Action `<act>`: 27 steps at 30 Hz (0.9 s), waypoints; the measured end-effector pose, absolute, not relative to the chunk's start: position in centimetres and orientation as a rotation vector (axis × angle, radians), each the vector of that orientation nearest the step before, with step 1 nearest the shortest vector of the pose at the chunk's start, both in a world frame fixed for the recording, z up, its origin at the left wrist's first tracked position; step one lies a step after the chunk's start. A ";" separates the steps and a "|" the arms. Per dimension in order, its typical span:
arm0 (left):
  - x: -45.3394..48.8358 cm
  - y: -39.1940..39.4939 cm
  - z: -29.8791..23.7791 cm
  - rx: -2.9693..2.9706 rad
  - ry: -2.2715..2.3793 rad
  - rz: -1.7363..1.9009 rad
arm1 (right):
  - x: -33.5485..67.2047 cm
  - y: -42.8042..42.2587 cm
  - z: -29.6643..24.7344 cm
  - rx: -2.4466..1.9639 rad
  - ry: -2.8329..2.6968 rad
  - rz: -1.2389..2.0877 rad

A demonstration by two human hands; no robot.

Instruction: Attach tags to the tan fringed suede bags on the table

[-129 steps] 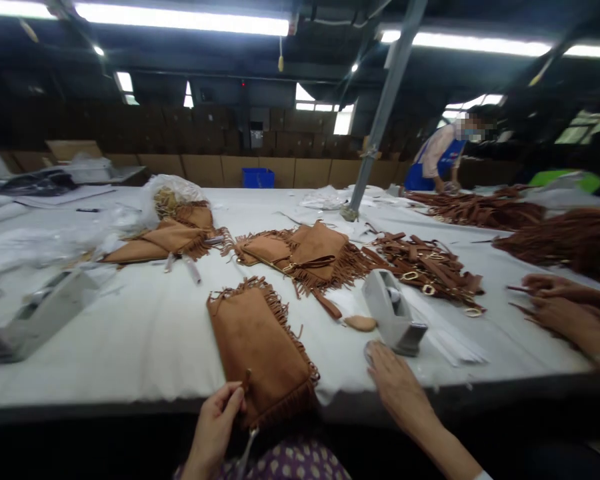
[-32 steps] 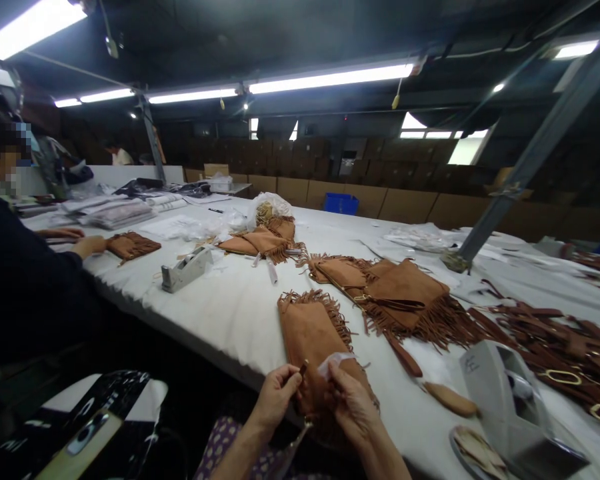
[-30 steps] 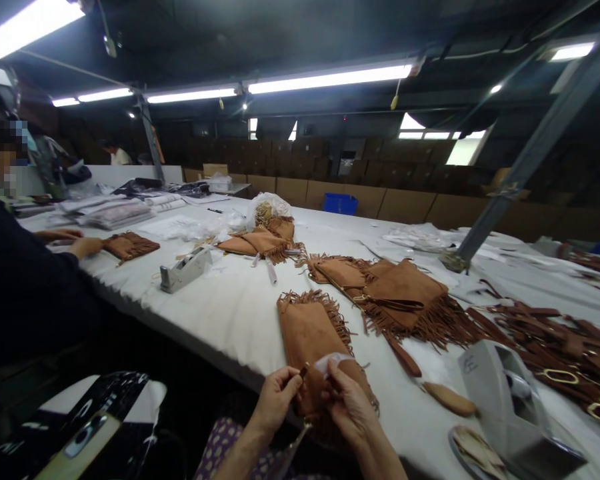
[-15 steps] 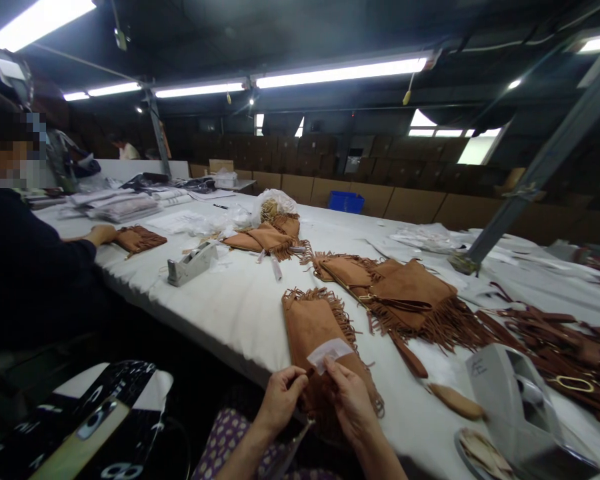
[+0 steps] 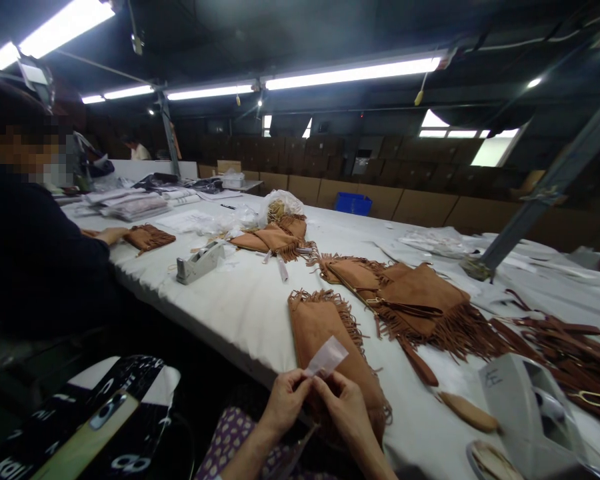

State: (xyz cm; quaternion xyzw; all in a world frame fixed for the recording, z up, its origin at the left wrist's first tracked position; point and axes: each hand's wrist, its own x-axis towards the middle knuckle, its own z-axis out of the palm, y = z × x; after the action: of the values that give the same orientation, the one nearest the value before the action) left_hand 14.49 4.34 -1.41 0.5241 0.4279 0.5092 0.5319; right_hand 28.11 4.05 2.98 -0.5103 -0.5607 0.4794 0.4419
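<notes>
Two grips meet at a pale slip above a fringed bag.
In the head view, the right grip (image 5: 344, 402) is clenched on the near end of the slip (image 5: 329, 356), whose free end angles up over the brown bag (image 5: 316, 325). The left grip (image 5: 285, 399) is pinched together just beside it; what lies between its fingers is hidden. The bag lies on the white desk (image 5: 240, 303), fringe to the right, near end reaching the desk's edge by the person's lap. Beyond it is a bag pile (image 5: 420, 293); to the right are a tape dispenser (image 5: 504, 400) and brown straps (image 5: 565, 340). At far left, a co-worker (image 5: 40, 260) in dark sleeves touches a smaller-looking bag (image 5: 150, 238).
</notes>
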 end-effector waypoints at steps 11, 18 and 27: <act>13.5 1.4 -3.5 1.185 1.160 1.171 | 27.8 3.6 2.4 -1.299 -1.294 1.186; 14.3 2.0 -4.1 1.134 1.007 1.275 | 27.6 2.8 1.7 -1.315 -1.608 0.914; 13.8 1.7 -4.6 0.872 0.920 1.316 | 26.6 1.3 -0.7 -1.219 -1.917 0.392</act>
State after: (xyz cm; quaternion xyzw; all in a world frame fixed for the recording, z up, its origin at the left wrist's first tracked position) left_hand 13.79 1.69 -4.56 0.3779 0.3987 0.5703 0.6107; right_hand 26.64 1.26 -0.68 -0.4831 -0.7600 0.1553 0.4060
